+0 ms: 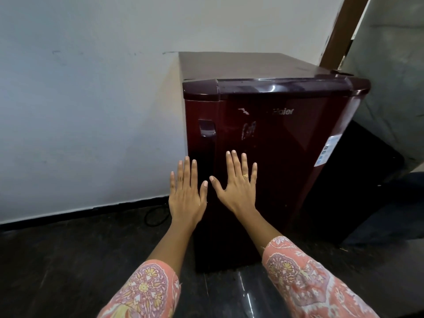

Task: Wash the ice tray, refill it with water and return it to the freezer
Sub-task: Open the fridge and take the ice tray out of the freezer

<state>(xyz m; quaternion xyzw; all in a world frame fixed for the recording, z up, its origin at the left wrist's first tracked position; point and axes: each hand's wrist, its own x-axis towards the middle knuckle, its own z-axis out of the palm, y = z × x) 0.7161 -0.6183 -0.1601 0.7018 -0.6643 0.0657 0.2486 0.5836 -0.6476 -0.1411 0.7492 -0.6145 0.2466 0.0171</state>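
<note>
A small dark red fridge (286, 138) stands on the floor against the white wall, its door closed. A recessed handle (207, 130) sits near the door's upper left edge. My left hand (187, 193) is held out flat with straight, spread fingers in front of the door's left edge. My right hand (238, 184), with a ring on one finger, is spread flat in front of the door beside it. Whether the palms touch the door cannot be told. Both hands hold nothing. No ice tray is in view.
A white wall (91, 111) runs along the left and behind the fridge. A black cable (156, 215) lies on the dark floor (68, 271) by the wall. A black cabinet-like object (358, 191) stands right of the fridge, with a brown door frame (337, 31) behind.
</note>
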